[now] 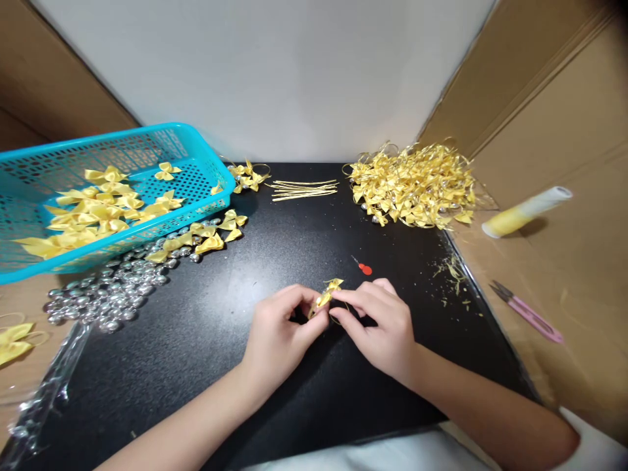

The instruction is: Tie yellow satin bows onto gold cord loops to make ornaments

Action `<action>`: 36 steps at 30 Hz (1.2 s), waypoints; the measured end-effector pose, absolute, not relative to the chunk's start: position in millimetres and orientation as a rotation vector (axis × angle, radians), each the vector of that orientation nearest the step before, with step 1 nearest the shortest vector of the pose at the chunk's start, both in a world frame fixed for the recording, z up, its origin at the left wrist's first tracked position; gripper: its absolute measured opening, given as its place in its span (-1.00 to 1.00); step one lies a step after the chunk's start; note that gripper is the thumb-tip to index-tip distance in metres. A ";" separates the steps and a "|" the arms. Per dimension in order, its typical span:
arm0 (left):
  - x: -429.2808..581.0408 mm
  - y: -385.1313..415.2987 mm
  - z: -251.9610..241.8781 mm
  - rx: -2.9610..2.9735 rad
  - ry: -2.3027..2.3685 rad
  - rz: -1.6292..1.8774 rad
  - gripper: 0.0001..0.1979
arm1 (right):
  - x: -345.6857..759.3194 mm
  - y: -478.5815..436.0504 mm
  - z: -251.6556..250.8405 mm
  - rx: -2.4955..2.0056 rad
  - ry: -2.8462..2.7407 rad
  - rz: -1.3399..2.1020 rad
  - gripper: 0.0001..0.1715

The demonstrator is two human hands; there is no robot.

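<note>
Over the black board (206, 366) my two hands meet around a small yellow ribbon bow (324, 297). My left hand (287, 327) pinches the bow between thumb and fingers. From the other side, my right hand (377, 320) has its forefinger at the bow and its thumb by a thin gold cord (337, 319) that loops from it. The cord's ends are partly hidden by my fingers. Just beyond my right hand lies a red needle threader (364, 269) with a fine wire tip.
At left, a blue basket (206, 171) holds yellow bows, with silver beads (112, 294) and more bows beside it. Gold cord pieces (304, 190) lie at the back. A pile of corded bows (412, 186) stands back right, near a tube (527, 211) and pink thread snips (532, 317).
</note>
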State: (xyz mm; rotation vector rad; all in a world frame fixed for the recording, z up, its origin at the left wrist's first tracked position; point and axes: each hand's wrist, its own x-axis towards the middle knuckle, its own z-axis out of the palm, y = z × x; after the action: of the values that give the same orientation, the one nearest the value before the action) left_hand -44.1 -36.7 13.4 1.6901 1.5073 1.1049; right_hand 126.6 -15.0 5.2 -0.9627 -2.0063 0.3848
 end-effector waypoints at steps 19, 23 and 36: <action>-51.7 -20.1 8.0 1.091 1.415 0.871 -0.74 | 163.7 10.7 32.8 -0.801 -1.290 0.695 -0.92; -54.1 -15.5 10.6 1.048 1.402 0.837 -0.70 | 169.6 11.0 40.2 -0.760 -1.297 0.998 -0.89; -55.1 -15.5 4.8 1.082 1.453 0.841 -0.68 | 175.9 11.1 49.6 -0.448 -1.207 1.480 -0.96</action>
State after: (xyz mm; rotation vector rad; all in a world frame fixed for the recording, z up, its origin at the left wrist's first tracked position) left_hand -55.1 -15.5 4.8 1.0815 1.4532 0.8411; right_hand 175.9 11.1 49.6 -0.4482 -1.2068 1.4797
